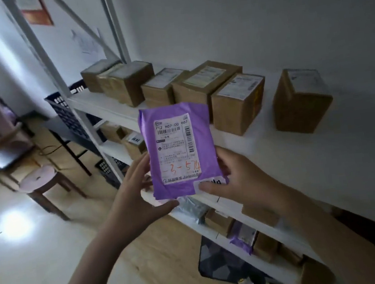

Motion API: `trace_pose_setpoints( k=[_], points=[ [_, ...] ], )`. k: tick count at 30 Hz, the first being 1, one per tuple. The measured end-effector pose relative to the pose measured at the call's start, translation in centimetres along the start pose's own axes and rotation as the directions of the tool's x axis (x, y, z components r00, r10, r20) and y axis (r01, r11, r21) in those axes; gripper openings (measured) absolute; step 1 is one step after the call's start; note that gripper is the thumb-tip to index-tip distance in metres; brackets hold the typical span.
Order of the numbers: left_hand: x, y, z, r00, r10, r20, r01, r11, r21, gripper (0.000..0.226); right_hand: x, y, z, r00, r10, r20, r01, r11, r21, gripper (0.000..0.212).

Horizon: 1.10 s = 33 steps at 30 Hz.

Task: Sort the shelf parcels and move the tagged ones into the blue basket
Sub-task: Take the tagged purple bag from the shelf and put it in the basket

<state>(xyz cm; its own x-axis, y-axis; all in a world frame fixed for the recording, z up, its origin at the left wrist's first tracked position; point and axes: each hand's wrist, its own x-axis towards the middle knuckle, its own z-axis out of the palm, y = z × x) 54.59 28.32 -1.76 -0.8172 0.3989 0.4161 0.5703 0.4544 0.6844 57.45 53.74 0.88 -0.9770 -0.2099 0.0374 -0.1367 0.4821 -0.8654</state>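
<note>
While both hands held it upright in front of the white shelf (324, 161), the purple mailer (180, 152) faced the camera with its printed label and orange handwriting; left hand (133, 190) gripped the lower left edge, right hand (237, 180) pinched the lower right corner over a small white tag (207, 184). Brown boxes (238, 103) stood in a row on the shelf behind, and the blue basket (66, 113) sat at the shelf's far left end.

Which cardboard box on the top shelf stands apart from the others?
The rightmost box, alone past a bare gap on the top shelf; the other boxes sit bunched in a row to its left.
</note>
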Motion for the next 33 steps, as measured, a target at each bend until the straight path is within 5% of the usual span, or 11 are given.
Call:
trace_pose_setpoints(
  k=[11,20,33],
  points=[
    [-2.8,-14.2,-13.3,0.966,-0.181,-0.185,0.174,0.983,-0.057,0.101,15.2,-6.1,16.1,0.982,0.017,0.188,-0.01,0.999,-0.041,0.062],
    [-4.2,-28.1,-22.2,0.909,-0.338,-0.243,0.342,0.939,-0.027,0.097,27.7,-9.7,29.6,0.966,-0.076,0.249,0.101,0.991,-0.088,0.11],
    [5.4,-53.0,-37.1,0.853,-0.441,-0.278,0.48,0.873,0.087,0.097,58.0,-10.1,43.6,0.898,-0.161,0.41,0.264,0.942,-0.208,0.12]
  ],
)
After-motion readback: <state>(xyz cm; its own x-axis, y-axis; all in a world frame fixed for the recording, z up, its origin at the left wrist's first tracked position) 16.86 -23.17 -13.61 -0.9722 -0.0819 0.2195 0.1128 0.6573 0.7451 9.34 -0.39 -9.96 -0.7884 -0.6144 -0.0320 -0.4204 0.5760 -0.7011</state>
